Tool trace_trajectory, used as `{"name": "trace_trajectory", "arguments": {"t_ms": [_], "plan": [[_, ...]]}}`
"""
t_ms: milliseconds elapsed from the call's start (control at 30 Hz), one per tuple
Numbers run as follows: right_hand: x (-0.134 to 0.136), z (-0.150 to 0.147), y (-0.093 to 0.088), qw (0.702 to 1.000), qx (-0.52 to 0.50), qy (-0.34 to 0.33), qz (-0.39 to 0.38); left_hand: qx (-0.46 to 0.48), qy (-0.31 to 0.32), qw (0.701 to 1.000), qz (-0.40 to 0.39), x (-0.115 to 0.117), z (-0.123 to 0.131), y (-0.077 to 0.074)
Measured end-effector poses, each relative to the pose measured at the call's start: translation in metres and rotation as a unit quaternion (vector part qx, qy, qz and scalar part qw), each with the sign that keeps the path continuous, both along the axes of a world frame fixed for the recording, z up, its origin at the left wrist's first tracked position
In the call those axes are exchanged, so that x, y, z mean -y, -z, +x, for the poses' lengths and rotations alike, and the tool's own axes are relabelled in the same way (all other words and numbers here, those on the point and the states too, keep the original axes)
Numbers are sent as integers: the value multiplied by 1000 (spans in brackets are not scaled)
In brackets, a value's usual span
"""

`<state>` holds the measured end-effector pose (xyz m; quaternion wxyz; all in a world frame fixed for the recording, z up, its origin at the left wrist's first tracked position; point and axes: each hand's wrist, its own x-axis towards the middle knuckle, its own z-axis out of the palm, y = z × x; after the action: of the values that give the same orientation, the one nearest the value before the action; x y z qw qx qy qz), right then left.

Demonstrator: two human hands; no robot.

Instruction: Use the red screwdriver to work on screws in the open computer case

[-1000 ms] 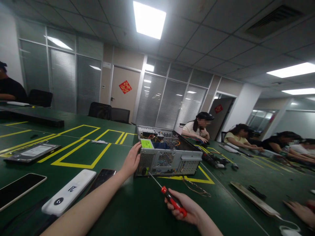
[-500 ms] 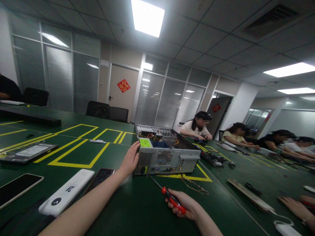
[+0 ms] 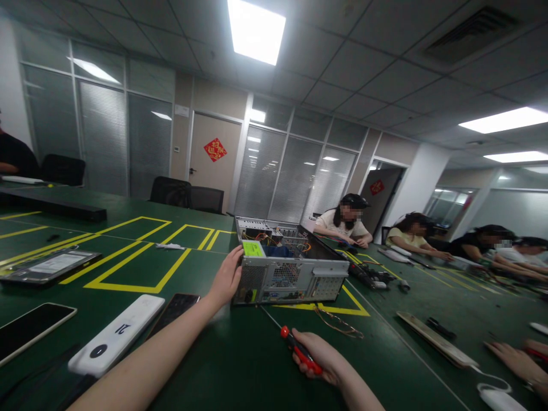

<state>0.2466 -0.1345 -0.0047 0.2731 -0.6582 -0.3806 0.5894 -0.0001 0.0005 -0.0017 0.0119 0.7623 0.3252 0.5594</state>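
Note:
An open grey computer case (image 3: 291,271) lies on the green table (image 3: 240,354), its inside showing coloured wires. My left hand (image 3: 226,278) rests against the case's near left corner, fingers curled round the edge. My right hand (image 3: 322,358) is closed round the red handle of a screwdriver (image 3: 295,345). The screwdriver's thin shaft points up and left toward the lower rear panel of the case, its tip just short of it.
A white device (image 3: 115,337), a dark phone (image 3: 175,308) and another phone (image 3: 29,328) lie at the left. A flat drive (image 3: 49,265) sits farther left. Several people work at the right side; another person's hand (image 3: 514,359) and a white mouse (image 3: 499,397) are at the lower right.
The view shifted slightly. My right hand with the screwdriver drew back a little from the case; the left hand stays on the case corner.

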Motion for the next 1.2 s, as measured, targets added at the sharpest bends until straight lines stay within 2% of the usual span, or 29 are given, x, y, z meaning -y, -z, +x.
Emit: {"name": "trace_trajectory", "arguments": {"t_ms": [133,267,300,333,400,433,533,667,800,900,967,1033,1100,1200], "plan": [[2,-5,-1,993,96,-6,62,-3,-2,1000,-2,-1,0,1],[10,-18,-7,968,202,9,151,-7,-6,1000,5,-2,0,1],[13,-24,-9,954,238,12,180,-8,-7,1000,6,-2,0,1],[17,-30,-11,918,334,-5,216,-9,-8,1000,8,-2,0,1],[23,-43,-14,857,461,-42,227,-11,-10,1000,9,-2,0,1],[26,-49,-15,842,488,-53,226,-11,-11,1000,9,-2,0,1],[29,-60,-13,828,519,-70,199,-11,-11,1000,7,-2,0,1],[29,-61,-8,826,519,-65,211,-11,-9,1000,0,-1,0,1],[29,-56,-9,858,464,-51,216,-9,-7,1000,-3,-1,1,1],[27,-51,-8,905,367,-26,215,-9,-8,1000,-2,-1,0,1],[24,-49,-4,954,241,-16,179,-9,-7,1000,-1,-1,0,1],[22,-48,0,993,46,21,103,-9,-6,1000,-1,-2,0,2],[20,-49,3,988,-132,78,30,-5,-4,1000,0,-2,0,2],[19,-51,2,964,-238,116,-31,-1,0,1000,1,-1,1,2]]}}
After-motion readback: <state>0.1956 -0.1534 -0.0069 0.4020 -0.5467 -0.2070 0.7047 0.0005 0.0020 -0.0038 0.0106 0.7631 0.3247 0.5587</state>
